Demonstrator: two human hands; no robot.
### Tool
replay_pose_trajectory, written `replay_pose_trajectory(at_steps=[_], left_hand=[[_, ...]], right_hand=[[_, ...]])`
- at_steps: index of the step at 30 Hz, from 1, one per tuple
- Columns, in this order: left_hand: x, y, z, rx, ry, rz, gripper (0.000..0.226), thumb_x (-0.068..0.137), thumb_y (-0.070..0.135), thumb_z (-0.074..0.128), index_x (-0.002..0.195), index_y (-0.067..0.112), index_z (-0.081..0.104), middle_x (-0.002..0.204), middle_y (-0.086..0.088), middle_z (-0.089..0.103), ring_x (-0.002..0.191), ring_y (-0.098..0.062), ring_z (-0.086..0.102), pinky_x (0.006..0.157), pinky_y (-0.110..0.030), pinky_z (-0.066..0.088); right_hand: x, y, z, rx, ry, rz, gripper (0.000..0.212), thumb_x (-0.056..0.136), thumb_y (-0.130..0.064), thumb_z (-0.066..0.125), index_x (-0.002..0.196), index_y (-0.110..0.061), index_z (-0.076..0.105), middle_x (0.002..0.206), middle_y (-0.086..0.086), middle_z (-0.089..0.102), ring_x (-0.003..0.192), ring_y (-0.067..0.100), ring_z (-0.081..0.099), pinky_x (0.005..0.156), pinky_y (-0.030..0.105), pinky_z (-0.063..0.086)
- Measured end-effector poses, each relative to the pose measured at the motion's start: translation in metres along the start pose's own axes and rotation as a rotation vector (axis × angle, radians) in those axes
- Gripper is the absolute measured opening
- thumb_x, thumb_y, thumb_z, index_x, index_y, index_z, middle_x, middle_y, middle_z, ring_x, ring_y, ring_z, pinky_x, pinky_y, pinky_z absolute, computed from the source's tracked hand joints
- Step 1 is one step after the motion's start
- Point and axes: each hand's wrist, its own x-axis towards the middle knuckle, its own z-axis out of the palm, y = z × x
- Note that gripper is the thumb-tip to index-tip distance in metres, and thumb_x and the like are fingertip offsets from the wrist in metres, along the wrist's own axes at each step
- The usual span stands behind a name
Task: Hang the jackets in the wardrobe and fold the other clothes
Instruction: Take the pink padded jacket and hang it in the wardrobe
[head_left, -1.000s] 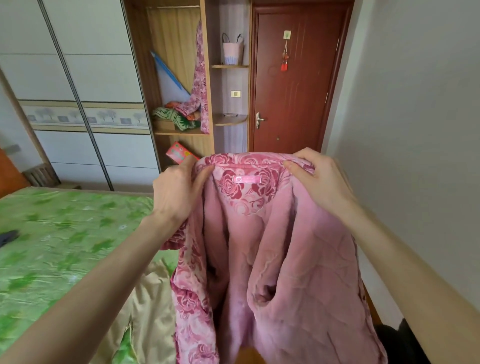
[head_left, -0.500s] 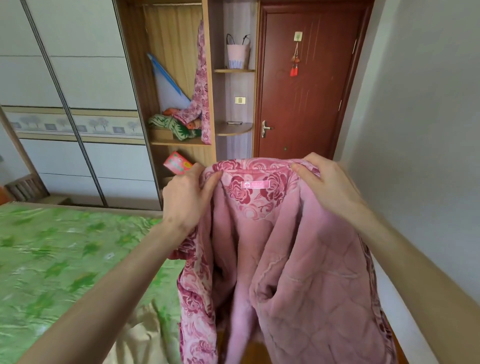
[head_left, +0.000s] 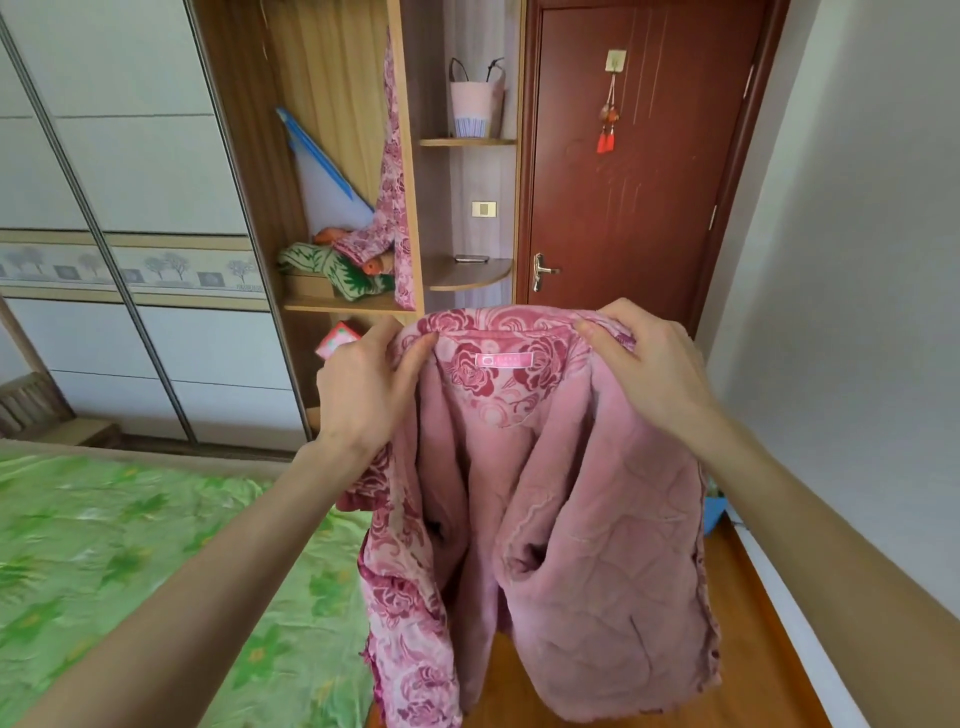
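Fingers (head_left: 415, 358) of our left hand (head_left: 363, 389) curl over one side of the collar, fingers (head_left: 597, 338) of our right hand (head_left: 649, 364) clamp the other side, so both hands grip the pink rose-print jacket (head_left: 545, 509). We hold it up in the air in front of us, lining facing us, hem hanging above the wood floor (head_left: 753, 649) just beside the bed (head_left: 130, 545) with its green sheet. Wardrobe (head_left: 332, 156) ahead stands open, another rose-print garment (head_left: 395, 171) hanging inside, green folded cloth (head_left: 337, 270) on its shelf. Red-brown door (head_left: 634, 171) to the right of it. Small pink label (head_left: 504, 360) sits at the collar middle, between our hands.
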Motion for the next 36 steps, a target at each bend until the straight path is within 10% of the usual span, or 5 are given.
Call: replay_pose_trajectory(at_steps=[18, 36], left_hand=[[0.165, -0.087, 0.164, 0.056, 0.1, -0.201, 0.047, 0.101, 0.054, 0.059, 0.07, 0.025, 0.038, 0.054, 0.008, 0.044, 0.056, -0.025, 0.045, 0.053, -0.037, 0.027], [0.359, -0.303, 0.264, 0.002, 0.23, -0.292, 0.042, 0.1, 0.053, 0.061, 0.078, 0.018, 0.053, 0.065, 0.003, 0.059, 0.066, -0.027, 0.059, 0.06, -0.041, 0.045]], right_hand=[[0.252, 0.107, 0.141, 0.089, -0.12, -0.143, 0.033, 0.105, -0.053, 0.049, 0.103, -0.024, 0.063, 0.089, -0.004, 0.07, 0.089, 0.03, 0.066, 0.07, 0.039, 0.043], [0.478, 0.106, 0.368, 0.193, -0.158, -0.247, 0.035, 0.104, -0.054, 0.048, 0.103, -0.023, 0.063, 0.084, -0.005, 0.07, 0.08, 0.016, 0.066, 0.073, 0.044, 0.054]])
